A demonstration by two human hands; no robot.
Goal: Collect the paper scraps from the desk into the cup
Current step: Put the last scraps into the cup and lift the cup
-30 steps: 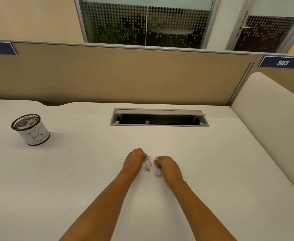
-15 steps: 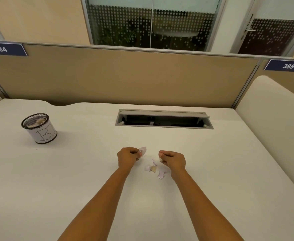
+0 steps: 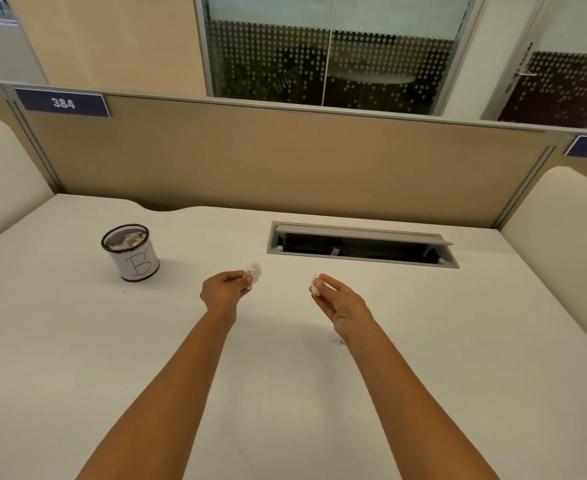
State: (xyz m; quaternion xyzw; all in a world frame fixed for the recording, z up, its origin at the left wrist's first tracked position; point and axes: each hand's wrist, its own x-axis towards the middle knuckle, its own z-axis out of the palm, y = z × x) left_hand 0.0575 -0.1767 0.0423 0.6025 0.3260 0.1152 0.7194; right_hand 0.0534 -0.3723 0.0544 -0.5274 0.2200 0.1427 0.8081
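Observation:
A black mesh cup [image 3: 131,251] wrapped in white paper marked "B" stands on the white desk [image 3: 77,341] at the left, with several paper scraps inside. My left hand [image 3: 224,291] is raised to the right of the cup, pinching a white paper scrap [image 3: 254,271] at its fingertips. My right hand [image 3: 340,301] hovers further right, fingers closed on a crumpled paper scrap [image 3: 314,285]. One small white scrap [image 3: 336,340] lies on the desk, partly hidden under my right wrist.
An open grey cable hatch [image 3: 361,244] is sunk into the desk behind my hands. A tan partition [image 3: 285,161] runs along the back edge. Cream side panels [image 3: 562,237] flank the desk on both sides.
Both hands have lifted off the desk and spread apart, each carrying a scrap. The right hand picked up the scrap that lay between them. The view has shifted left, toward the cup.

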